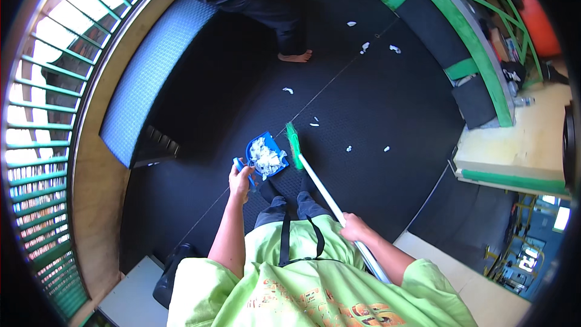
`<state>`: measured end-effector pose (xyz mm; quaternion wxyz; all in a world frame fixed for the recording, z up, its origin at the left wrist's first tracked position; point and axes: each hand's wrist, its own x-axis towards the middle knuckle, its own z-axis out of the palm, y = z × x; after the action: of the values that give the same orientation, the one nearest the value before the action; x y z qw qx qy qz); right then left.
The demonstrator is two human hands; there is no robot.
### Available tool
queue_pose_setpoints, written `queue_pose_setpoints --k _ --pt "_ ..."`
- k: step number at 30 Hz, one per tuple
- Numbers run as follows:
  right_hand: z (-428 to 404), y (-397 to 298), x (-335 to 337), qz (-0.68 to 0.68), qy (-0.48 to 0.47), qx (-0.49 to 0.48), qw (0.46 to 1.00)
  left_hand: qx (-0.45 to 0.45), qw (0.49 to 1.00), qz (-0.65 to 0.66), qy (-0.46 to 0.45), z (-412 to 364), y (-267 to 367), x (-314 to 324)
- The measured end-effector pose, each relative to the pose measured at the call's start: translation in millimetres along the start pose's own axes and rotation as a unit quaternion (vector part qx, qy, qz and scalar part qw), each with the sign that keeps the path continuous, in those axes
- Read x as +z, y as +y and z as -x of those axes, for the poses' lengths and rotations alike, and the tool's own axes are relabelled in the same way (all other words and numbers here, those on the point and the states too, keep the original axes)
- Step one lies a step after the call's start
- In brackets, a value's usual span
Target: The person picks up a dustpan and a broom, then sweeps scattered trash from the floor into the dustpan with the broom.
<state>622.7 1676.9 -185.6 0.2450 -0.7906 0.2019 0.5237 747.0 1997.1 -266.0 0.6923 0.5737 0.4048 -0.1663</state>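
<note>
My left hand (241, 180) grips the handle of a blue dustpan (278, 170). White crumpled paper or tissue scraps (264, 156) are heaped in its pan. In my right hand (356, 227) is the white pole of a broom (323, 187), which slants from my right side toward the floor ahead. The broom's green bristle head (294, 143) is just right of the dustpan, with a narrow gap between them. Further white scraps (314, 122) lie on the black mat floor (345, 100) beyond the broom head.
Loose scraps (365, 47) also dot the far floor. A person (290, 32) with a bare foot is at the upper left, by a blue padded bench top (150, 81). Green-edged shelving (481, 45) lines the right. A black bag-like object (174, 272) sits near my left.
</note>
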Motion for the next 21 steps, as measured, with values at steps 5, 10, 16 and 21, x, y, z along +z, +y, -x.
queue_pose_setpoints --k 5,10,16,21 --pt "6.0 6.1 16.2 -0.237 -0.034 -0.002 0.971 0.022 0.999 -0.013 -0.02 -4.5 -2.2 2.3" --pt "25.1 -0.8 -20.8 -0.107 0.117 0.034 0.987 0.047 0.998 -0.017 -0.03 -14.5 8.7 11.3" --pt "-61.9 -22.8 -71.8 0.019 0.161 0.144 0.976 0.042 0.999 -0.029 0.006 -27.5 26.7 35.5" --pt "-84.3 -32.0 -60.7 0.08 0.044 0.064 0.994 0.033 0.999 -0.038 0.014 -39.9 32.2 46.7"
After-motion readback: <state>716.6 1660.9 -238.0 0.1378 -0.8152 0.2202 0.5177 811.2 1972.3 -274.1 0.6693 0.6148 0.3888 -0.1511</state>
